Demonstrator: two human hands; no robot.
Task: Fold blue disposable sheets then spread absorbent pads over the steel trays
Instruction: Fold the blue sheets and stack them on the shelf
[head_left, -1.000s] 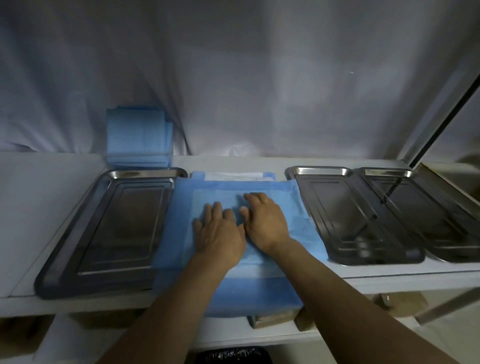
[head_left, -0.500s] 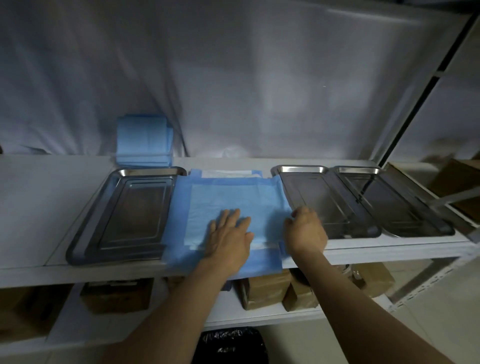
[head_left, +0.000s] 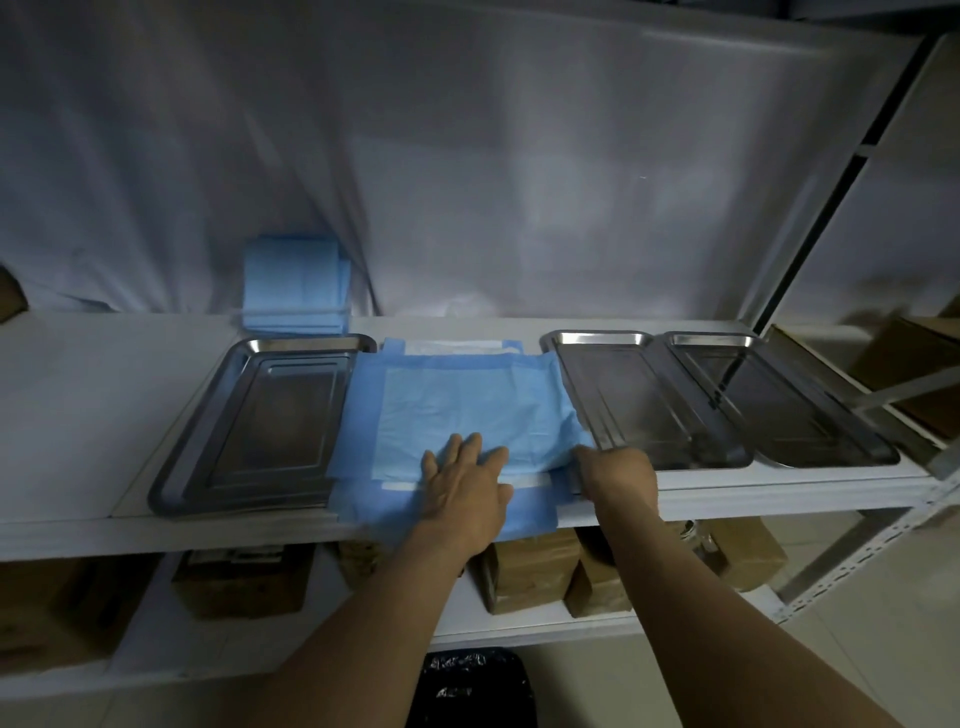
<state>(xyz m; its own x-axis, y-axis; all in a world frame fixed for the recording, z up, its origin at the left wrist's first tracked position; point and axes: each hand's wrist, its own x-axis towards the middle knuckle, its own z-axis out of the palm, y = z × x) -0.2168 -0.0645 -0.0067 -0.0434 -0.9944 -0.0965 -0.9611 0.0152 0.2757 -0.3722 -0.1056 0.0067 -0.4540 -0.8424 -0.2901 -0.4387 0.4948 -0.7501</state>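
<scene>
A blue disposable sheet (head_left: 457, 405) lies spread on the white shelf between steel trays, its near edge hanging over the shelf front. My left hand (head_left: 462, 488) presses flat on the sheet's near part, fingers straight. My right hand (head_left: 615, 470) grips the sheet's near right corner, fingers curled under it, beside the middle steel tray (head_left: 644, 405). One steel tray (head_left: 270, 421) sits left of the sheet and another (head_left: 779, 400) at the far right. A stack of folded blue sheets (head_left: 296, 291) stands behind the left tray.
The white shelf (head_left: 78, 415) carries everything; a white cloth hangs behind it. Brown cardboard boxes (head_left: 535, 571) fill the lower shelf. A black bag (head_left: 467, 686) sits on the floor below. A metal upright (head_left: 810, 249) rises at the right.
My right hand moved from the sheet's middle to its near right corner and took hold of it. The left hand slid slightly toward the near edge. The view pulled back.
</scene>
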